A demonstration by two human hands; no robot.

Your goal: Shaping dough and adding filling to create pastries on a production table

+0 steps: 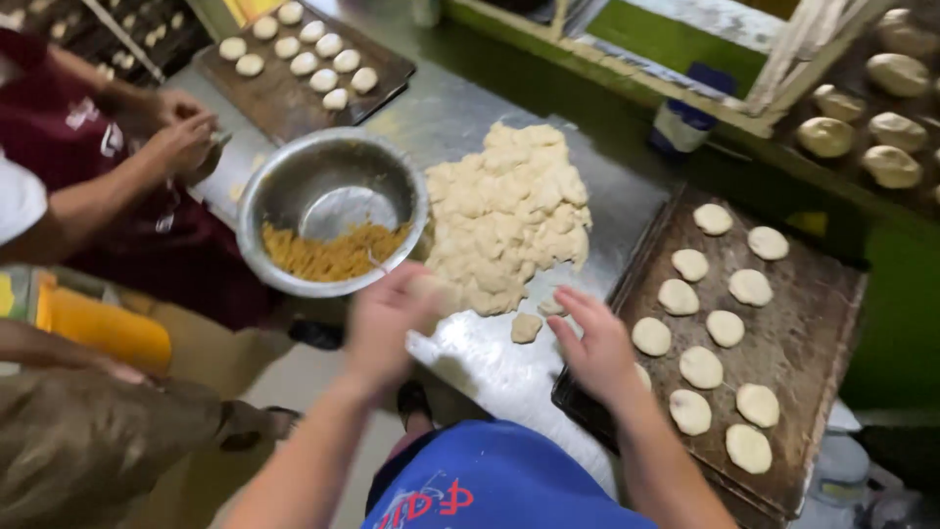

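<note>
**Two hands at a heap of dough on a steel table**

A big pale dough heap [509, 211] lies in the middle of a steel table [460, 108], seen from above by the person working. Its near edge reaches almost to both hands. A small torn dough piece [526, 327] sits on the table just below that edge, between the hands and nearer the right one.

The right hand [595, 348] hovers flat and open, fingers spread and pointing up toward the heap, holding nothing. The small piece lies just to its left, close to the fingertips. The left hand [387, 328] is blurred; it seems curled round a lump of dough at the heap's lower left corner, but how tightly it closes cannot be told.

Just left of the heap, touching it or nearly so, stands a round metal bowl [333, 211] with brownish-yellow filling [333, 255] piled on its near side. The left hand is right below the bowl's rim.

To the right of the person, a dark tray [813, 323] holds rows of flattened dough rounds [726, 328]. A second tray [284, 98] with smaller rounds lies beyond the bowl.

At the left edge, another person in a dark red apron [59, 127] holds both hands together near that far tray.
</note>
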